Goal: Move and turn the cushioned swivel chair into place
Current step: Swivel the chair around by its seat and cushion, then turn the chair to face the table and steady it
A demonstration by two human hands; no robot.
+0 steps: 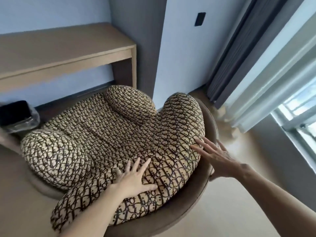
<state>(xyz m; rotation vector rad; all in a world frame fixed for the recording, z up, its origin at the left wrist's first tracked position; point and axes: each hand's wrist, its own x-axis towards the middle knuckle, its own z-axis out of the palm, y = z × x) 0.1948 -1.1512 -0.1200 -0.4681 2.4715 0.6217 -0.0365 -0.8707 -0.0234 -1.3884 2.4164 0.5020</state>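
Observation:
The swivel chair has a round brown shell [207, 170] filled with a thick beige cushion [102, 132] printed in a dark repeating pattern. It fills the middle of the head view, its seat facing the desk. My left hand [132, 179] lies flat, fingers spread, on the cushion's near backrest part. My right hand [214, 155], blurred, fingers spread, touches the cushion's right side by the shell's rim. Neither hand grips anything. The chair's base is hidden under the cushion and shell.
A beige desk [68, 53] stands against the wall just beyond the chair. A black bin [16, 114] with a plastic liner sits on the floor at the left. Grey and white curtains [256, 69] and a window [301, 124] are on the right. Beige floor [239, 194] surrounds the chair.

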